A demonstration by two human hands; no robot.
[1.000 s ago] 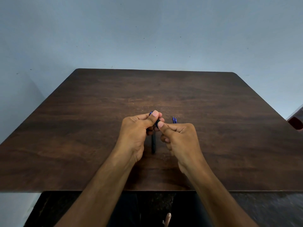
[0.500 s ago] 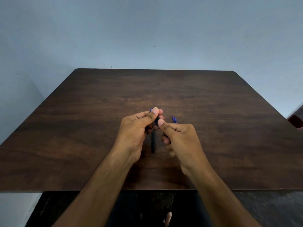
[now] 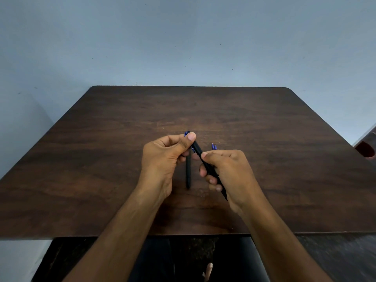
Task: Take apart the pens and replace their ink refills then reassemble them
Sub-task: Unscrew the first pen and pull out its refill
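Both hands hold one black pen (image 3: 197, 150) above the table (image 3: 101, 149): left hand (image 3: 162, 157) pinches its blue-tipped top, right hand (image 3: 227, 171) wraps the barrel. Another pen (image 3: 188, 171) lies beneath them.

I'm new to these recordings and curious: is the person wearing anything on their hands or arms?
No. The left hand and the right hand are bare, with no gloves, rings, watch or bracelet showing. Both forearms are uncovered as far as the picture reaches, with no sleeves in view. The fingernails are short and unpainted.
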